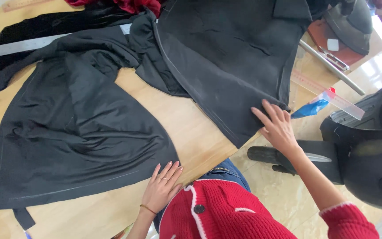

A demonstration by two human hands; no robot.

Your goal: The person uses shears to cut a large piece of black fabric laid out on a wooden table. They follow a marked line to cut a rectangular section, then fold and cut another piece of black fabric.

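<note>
A black garment lies spread over a wooden table (186,128). Its lining part (76,128) lies at the left and a heavier black panel (226,62) at the right. My left hand (163,186) rests flat, fingers apart, on the table at the lower edge of the lining; it wears a ring and a thin bracelet. My right hand (276,126) presses flat on the lower corner of the heavier panel, near the table edge. Neither hand grips anything. My red knitted sleeves and cardigan (226,212) show at the bottom.
A clear plastic ruler (328,95) and a blue chalk piece (310,108) lie at the right table edge. An iron (348,22) stands on a brown pad at top right. Black scissors (284,157) and a black machine (372,150) sit lower right. Red fabric (133,5) lies at the top.
</note>
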